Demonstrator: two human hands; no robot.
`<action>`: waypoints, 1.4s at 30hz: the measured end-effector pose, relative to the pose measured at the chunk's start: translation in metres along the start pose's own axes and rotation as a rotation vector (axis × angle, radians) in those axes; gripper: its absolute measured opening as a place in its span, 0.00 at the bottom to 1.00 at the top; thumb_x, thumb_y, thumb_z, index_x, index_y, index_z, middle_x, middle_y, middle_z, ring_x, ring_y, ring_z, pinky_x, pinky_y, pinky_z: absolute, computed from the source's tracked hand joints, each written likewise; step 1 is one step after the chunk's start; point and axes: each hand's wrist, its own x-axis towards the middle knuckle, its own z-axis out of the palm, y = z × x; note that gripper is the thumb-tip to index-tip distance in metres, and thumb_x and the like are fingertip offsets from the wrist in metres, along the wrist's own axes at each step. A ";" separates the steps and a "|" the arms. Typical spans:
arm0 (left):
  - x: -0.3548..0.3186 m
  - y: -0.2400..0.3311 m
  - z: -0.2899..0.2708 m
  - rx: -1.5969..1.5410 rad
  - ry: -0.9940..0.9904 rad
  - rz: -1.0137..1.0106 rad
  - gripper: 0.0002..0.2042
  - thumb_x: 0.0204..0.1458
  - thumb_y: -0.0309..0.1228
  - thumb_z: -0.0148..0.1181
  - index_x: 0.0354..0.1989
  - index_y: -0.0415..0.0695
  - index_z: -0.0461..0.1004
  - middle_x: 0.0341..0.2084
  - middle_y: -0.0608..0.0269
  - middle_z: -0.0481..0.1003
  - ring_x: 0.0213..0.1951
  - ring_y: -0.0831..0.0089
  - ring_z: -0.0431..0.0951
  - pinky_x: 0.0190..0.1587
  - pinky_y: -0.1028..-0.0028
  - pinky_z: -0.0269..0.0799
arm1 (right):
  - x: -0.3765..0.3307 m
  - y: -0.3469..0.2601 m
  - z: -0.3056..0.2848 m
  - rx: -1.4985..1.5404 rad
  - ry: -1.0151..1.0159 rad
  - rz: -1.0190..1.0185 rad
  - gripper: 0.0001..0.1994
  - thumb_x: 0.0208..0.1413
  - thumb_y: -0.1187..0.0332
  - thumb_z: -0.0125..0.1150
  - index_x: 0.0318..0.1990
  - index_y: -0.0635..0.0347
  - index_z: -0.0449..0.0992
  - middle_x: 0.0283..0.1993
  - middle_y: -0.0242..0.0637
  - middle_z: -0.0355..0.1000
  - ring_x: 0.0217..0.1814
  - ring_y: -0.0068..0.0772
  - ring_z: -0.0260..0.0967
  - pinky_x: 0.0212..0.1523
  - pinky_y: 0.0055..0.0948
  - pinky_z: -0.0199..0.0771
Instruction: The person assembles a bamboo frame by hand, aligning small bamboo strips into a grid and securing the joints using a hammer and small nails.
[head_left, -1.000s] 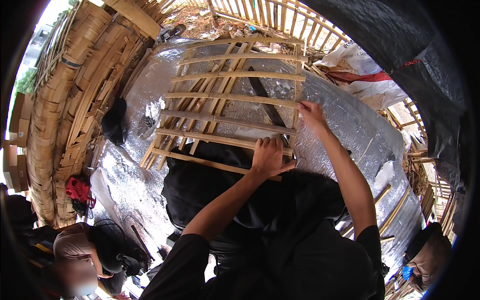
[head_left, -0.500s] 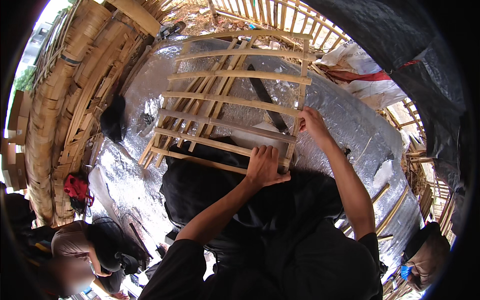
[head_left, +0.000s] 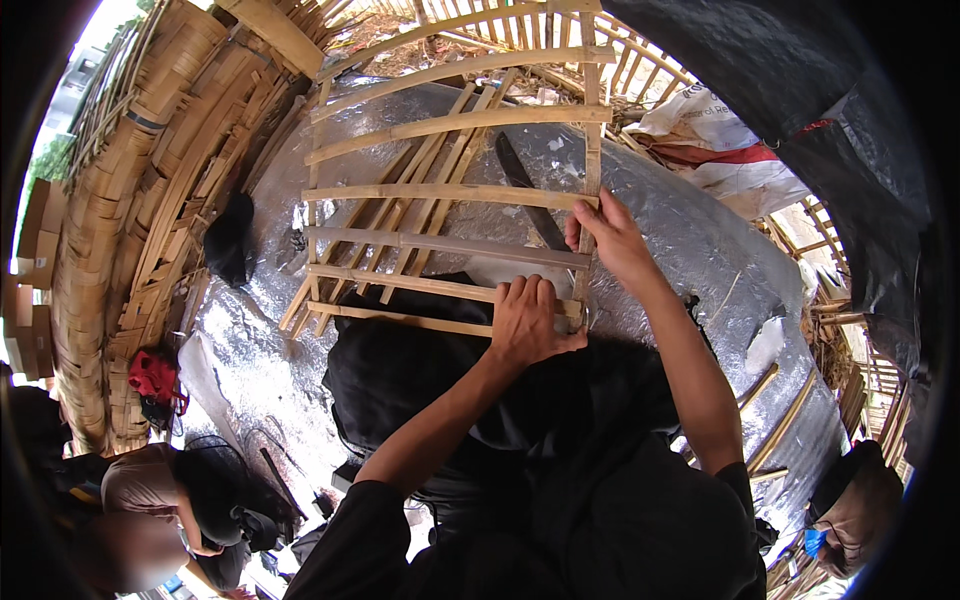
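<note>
Bamboo frame (head_left: 450, 190): slatted lattice, laid over a silver sheet (head_left: 700, 240) across the upper centre of the frame, lower edge resting on a black cloth (head_left: 400, 370). Left hand (head_left: 525, 320) is pressed flat, fingers extended, on the lowest slats at centre; right hand (head_left: 610, 235) is closed around the frame's right upright. A dark blade (head_left: 530, 195) is seen beneath the slats; woven bamboo panels (head_left: 110, 220) are stacked at left.
</note>
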 end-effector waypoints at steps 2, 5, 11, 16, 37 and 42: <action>-0.001 0.000 0.003 0.002 0.003 -0.004 0.33 0.32 0.62 0.71 0.29 0.42 0.66 0.28 0.58 0.68 0.32 0.57 0.70 0.39 0.58 0.61 | 0.000 0.005 -0.004 -0.014 -0.024 -0.014 0.09 0.70 0.62 0.53 0.46 0.57 0.68 0.31 0.30 0.71 0.32 0.23 0.69 0.38 0.26 0.71; -0.007 0.000 0.010 0.005 -0.021 -0.006 0.33 0.31 0.61 0.71 0.29 0.42 0.67 0.28 0.58 0.69 0.33 0.57 0.71 0.38 0.58 0.62 | -0.004 0.020 -0.009 0.019 -0.027 0.047 0.10 0.70 0.61 0.53 0.47 0.57 0.68 0.32 0.31 0.72 0.33 0.23 0.70 0.39 0.26 0.72; -0.021 0.001 0.017 -0.018 -0.097 -0.002 0.33 0.31 0.61 0.71 0.29 0.42 0.68 0.27 0.57 0.72 0.33 0.57 0.73 0.39 0.59 0.63 | 0.000 0.059 -0.032 0.029 0.053 0.323 0.14 0.70 0.57 0.49 0.47 0.60 0.70 0.35 0.34 0.76 0.35 0.26 0.75 0.37 0.30 0.74; -0.027 0.002 0.021 -0.012 -0.173 -0.016 0.34 0.32 0.63 0.70 0.28 0.42 0.68 0.26 0.55 0.74 0.33 0.56 0.75 0.38 0.60 0.64 | 0.001 0.073 -0.030 0.035 0.279 0.347 0.17 0.72 0.55 0.43 0.46 0.60 0.72 0.34 0.35 0.77 0.35 0.27 0.77 0.34 0.30 0.75; -0.045 -0.315 -0.108 0.351 0.247 -1.263 0.35 0.56 0.64 0.48 0.57 0.45 0.73 0.61 0.46 0.66 0.63 0.45 0.66 0.64 0.46 0.56 | 0.013 0.089 -0.005 0.121 0.406 0.345 0.23 0.72 0.48 0.40 0.36 0.60 0.68 0.24 0.34 0.65 0.18 0.29 0.64 0.18 0.33 0.64; -0.080 -0.398 -0.117 0.357 0.051 -1.190 0.35 0.55 0.65 0.47 0.58 0.49 0.76 0.53 0.42 0.72 0.61 0.43 0.68 0.65 0.48 0.57 | 0.020 0.076 0.005 -0.034 0.446 0.159 0.26 0.71 0.45 0.40 0.36 0.62 0.69 0.27 0.38 0.66 0.20 0.31 0.65 0.20 0.34 0.65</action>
